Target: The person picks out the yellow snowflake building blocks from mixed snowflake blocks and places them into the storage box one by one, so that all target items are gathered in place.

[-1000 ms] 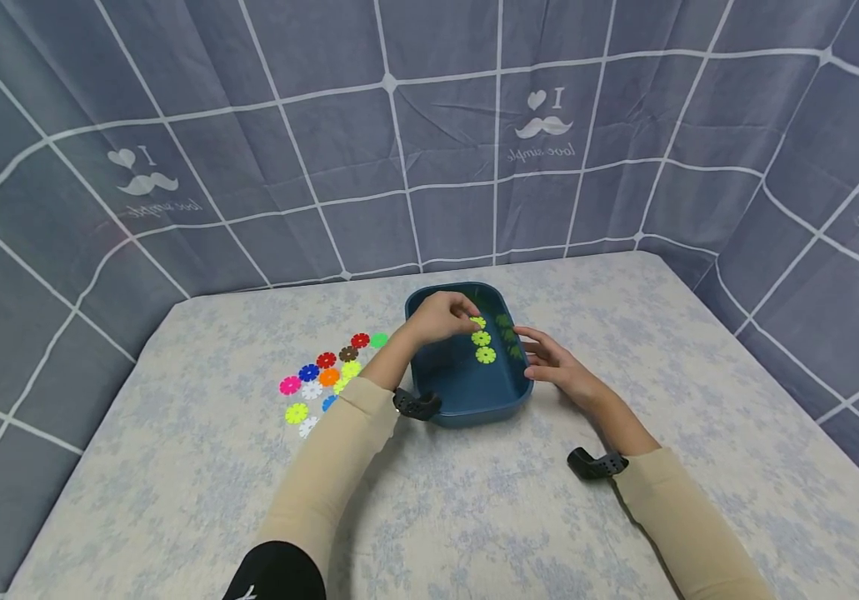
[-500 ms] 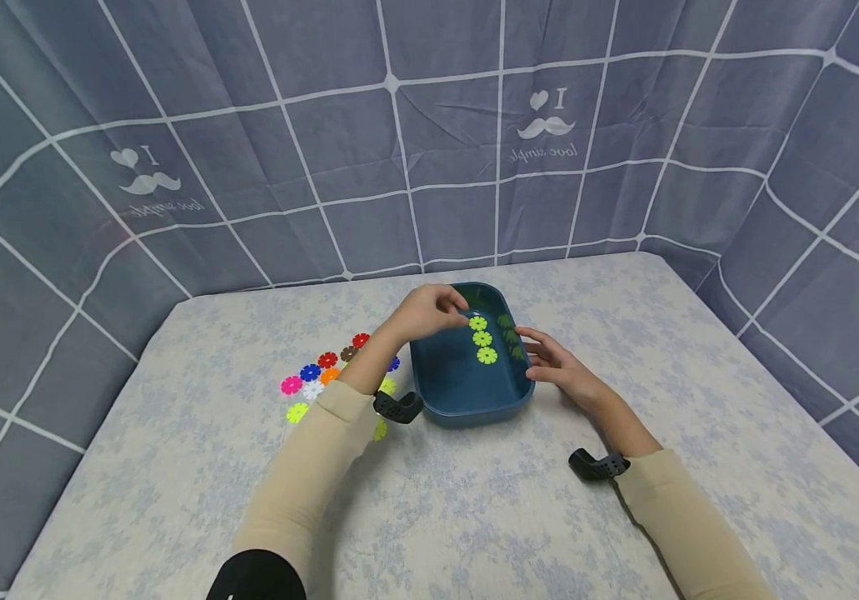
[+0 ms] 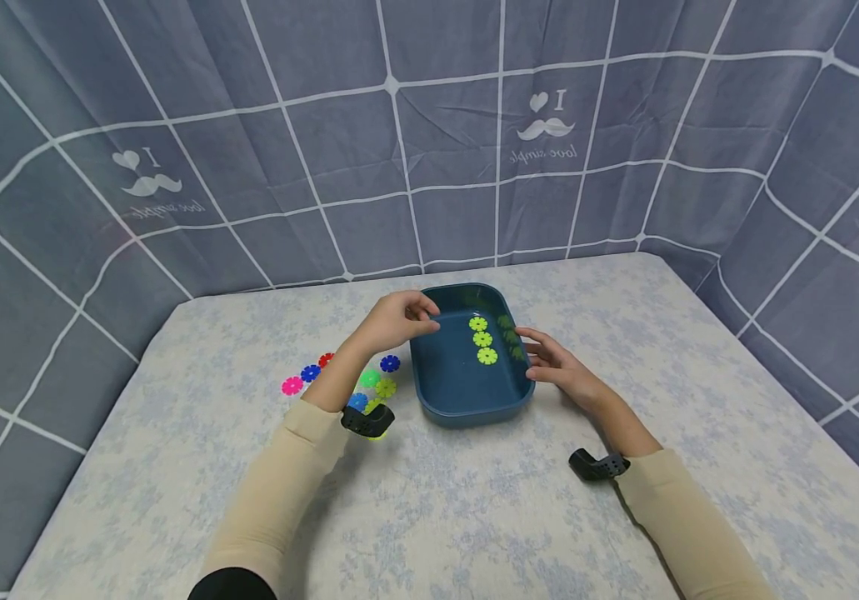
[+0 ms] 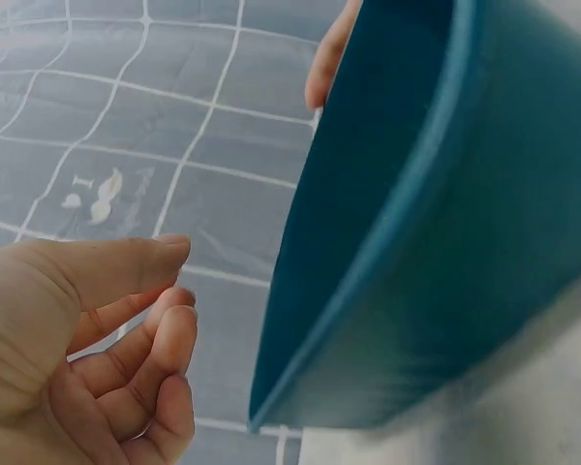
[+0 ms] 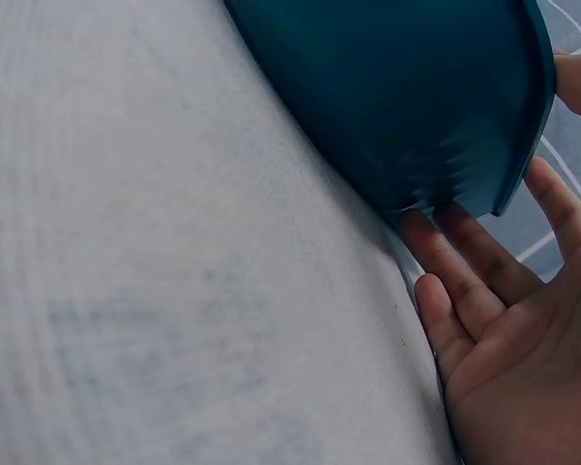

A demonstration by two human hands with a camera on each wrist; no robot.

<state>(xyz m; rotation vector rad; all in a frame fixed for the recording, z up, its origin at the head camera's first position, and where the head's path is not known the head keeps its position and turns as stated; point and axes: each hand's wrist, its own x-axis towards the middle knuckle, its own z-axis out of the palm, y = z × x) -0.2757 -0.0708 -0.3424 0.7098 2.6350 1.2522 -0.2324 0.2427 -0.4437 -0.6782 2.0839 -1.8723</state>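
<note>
3 yellow discs [image 3: 482, 339] in row inside blue bin [image 3: 447, 375], nr R edge; bin nr worktop's [image 3: 474, 517] far edge. L hand [image 3: 393, 322] by L rim w/ fingers loosely bent, nothing held; R hand [image 3: 558, 364] w/ fingers extended, on R wall. Mixed discs [image 3: 370, 378] L of bin.

The tabletop [image 3: 474, 500] fills the lower part of the head view, with a curtain [image 3: 444, 150] behind it and along both sides. The tub [image 3: 459, 383] stands near the middle of the frame, toward the tabletop's back edge. In it, right of its middle, three discs [image 3: 482, 339] lie in a row from front to back. The left hand [image 3: 397, 322] is at the tub's upper-left rim; the right hand [image 3: 560, 367] is against its right wall. Loose discs [image 3: 370, 379] lie left of the tub, some probably hidden under the left forearm [image 3: 279, 479].
</note>
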